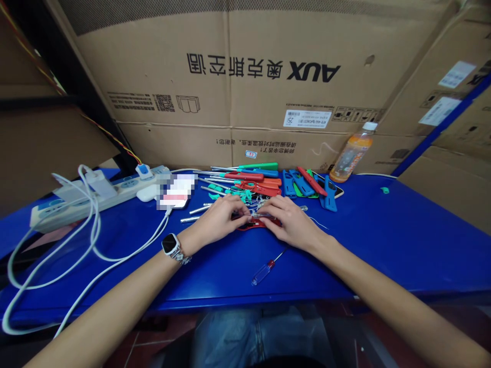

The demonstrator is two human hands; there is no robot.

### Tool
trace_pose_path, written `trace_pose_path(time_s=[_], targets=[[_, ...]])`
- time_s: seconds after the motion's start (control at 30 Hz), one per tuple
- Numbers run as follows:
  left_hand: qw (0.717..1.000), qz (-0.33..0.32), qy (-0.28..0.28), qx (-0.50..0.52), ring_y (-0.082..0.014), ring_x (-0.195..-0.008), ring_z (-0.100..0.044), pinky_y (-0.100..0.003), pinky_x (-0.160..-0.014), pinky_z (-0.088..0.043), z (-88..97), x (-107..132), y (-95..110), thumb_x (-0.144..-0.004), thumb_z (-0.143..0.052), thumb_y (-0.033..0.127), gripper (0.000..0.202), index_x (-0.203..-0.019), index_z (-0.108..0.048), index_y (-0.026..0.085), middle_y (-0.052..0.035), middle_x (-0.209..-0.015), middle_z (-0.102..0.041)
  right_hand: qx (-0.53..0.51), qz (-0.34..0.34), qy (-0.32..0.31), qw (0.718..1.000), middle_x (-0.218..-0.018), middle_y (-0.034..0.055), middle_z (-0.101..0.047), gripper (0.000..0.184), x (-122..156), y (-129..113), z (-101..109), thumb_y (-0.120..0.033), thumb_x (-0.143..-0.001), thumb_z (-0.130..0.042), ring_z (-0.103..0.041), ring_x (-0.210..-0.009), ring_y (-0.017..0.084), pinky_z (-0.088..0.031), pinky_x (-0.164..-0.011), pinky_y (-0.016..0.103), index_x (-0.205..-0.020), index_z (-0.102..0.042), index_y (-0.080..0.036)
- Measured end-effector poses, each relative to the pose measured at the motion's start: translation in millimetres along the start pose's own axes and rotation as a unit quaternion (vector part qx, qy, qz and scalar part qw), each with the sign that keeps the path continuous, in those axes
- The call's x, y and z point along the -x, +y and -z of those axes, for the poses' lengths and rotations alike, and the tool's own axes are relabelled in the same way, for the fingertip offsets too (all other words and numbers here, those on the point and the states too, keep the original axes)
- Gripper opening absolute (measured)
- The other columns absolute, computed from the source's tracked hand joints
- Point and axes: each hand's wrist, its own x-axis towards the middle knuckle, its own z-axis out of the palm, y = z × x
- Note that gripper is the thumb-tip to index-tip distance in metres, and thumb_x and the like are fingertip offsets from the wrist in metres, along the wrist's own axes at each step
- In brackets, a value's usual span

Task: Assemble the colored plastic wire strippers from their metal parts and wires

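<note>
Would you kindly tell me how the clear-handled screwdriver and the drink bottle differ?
Pose: the screwdriver lies flat, while the bottle stands on its base. Look: the screwdriver has a clear handle with a red collar and a thin shaft; the bottle is orange with a white cap. Place: the screwdriver is on the person's side of the right hand, the bottle beyond it near the carton. Both rest on the blue table, and neither is held.

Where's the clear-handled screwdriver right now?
In the head view, the screwdriver lies on the blue table, just right of centre, between the right hand and the near edge.
</note>
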Motion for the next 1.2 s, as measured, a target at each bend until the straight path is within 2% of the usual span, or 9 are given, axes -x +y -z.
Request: trace_pose_path(time_s=[0.17, 0.3, 0.4, 0.57, 0.77, 0.93, 1.1, 1.2], targets=[[1.0, -0.006, -0.016, 0.0, -0.0207, -0.088, -0.056, -0.034, -0.081, -0.044, -2.1, 1, 0, -0.096, -0.057, 0.033, 0.021, -0.086, -0.068, 0.017, -0.0038, -0.084, -0.063, -0.005, -0.001, -0.019, 1.0, -0.103, 0.009, -0.066, 0.019, 1, 2, 3, -0.025, -0.098, -0.051, -0.057, -0.099, 0.023, -0.046, -0.088, 0.042, -0.107, -0.067, -0.018], [1.0, -0.007, -0.008, -0.026, -0.0231, -0.097, -0.056, -0.038, -0.087, -0.044, -3.2, 3, 1, -0.094, -0.06, 0.039, 0.023, -0.099, -0.068, 0.018, -0.006, -0.098, -0.062, -0.001, -0.014, -0.041, 0.999, -0.1, 0.0088, -0.066, 0.018, 1, 3, 4, -0.024, -0.097, -0.053, -0.058, -0.099, 0.023, -0.047, -0.087, 0.041, -0.105, -0.068, -0.018], [0.999, -0.007, -0.019, -0.045, -0.0262, -0.105, -0.055, -0.041, -0.09, -0.045, -2.5, 5, 1, -0.088, -0.067, 0.044, 0.032, -0.108, -0.065, 0.02, -0.0074, -0.108, -0.061, 0.003, -0.027, -0.05, 0.998, -0.099, 0.0089, -0.067, 0.018, 1, 4, 5, -0.022, -0.097, -0.053, -0.059, -0.097, 0.022, -0.047, -0.087, 0.04, -0.104, -0.068, -0.017], [0.997, 0.003, -0.055, -0.045, -0.025, -0.102, -0.056, -0.039, -0.088, -0.048, -1.7, 6, 1, -0.09, -0.065, 0.038, 0.025, -0.105, -0.065, 0.019, -0.0073, -0.106, -0.059, 0.001, -0.043, -0.06, 0.997, -0.1, 0.0087, -0.067, 0.017, 2, 6, 4, -0.021, -0.096, -0.055, -0.059, -0.096, 0.021, -0.047, -0.087, 0.038, -0.103, -0.07, -0.016], [0.997, 0.005, -0.05, -0.062, -0.0266, -0.102, -0.055, -0.041, -0.088, -0.046, -2.7, 6, 0, -0.089, -0.066, 0.041, 0.027, -0.104, -0.066, 0.019, -0.0074, -0.103, -0.06, -0.031, -0.055, -0.047, 0.997, -0.095, 0.0074, -0.066, 0.015, 2, 9, 0, -0.018, -0.092, -0.059, -0.059, -0.096, 0.021, -0.048, -0.086, 0.036, -0.099, -0.072, -0.017], [0.997, 0.002, -0.05, -0.057, -0.0267, -0.102, -0.055, -0.04, -0.087, -0.046, -2.8, 6, -1, -0.088, -0.067, 0.042, 0.029, -0.105, -0.067, 0.018, -0.0078, -0.104, -0.061, -0.068, -0.093, -0.043, 0.992, -0.092, 0.0062, -0.066, 0.011, 0, 13, -3, -0.016, -0.088, -0.063, -0.061, -0.092, 0.02, -0.048, -0.082, 0.033, -0.092, -0.074, -0.017], [0.998, 0.002, -0.059, -0.029, -0.0237, -0.101, -0.057, -0.038, -0.088, -0.046, 5.9, 7, -9, -0.095, -0.058, 0.037, 0.025, -0.11, -0.066, 0.018, -0.008, -0.105, -0.061, -0.113, -0.113, -0.046, 0.986, -0.086, 0.005, -0.066, 0.008, -5, 15, -2, -0.013, -0.084, -0.068, -0.062, -0.082, 0.018, -0.047, -0.075, 0.03, -0.087, -0.075, -0.017], [0.997, 0.001, -0.066, -0.034, -0.0216, -0.096, -0.059, -0.035, -0.086, -0.046, 11.5, 7, -17, -0.095, -0.058, 0.031, 0.02, -0.106, -0.069, 0.019, -0.0068, -0.101, -0.063, -0.117, -0.123, -0.053, 0.984, -0.086, 0.0052, -0.066, 0.008, -7, 14, 0, -0.014, -0.083, -0.069, -0.062, -0.078, 0.017, -0.047, -0.072, 0.029, -0.087, -0.075, -0.016]])
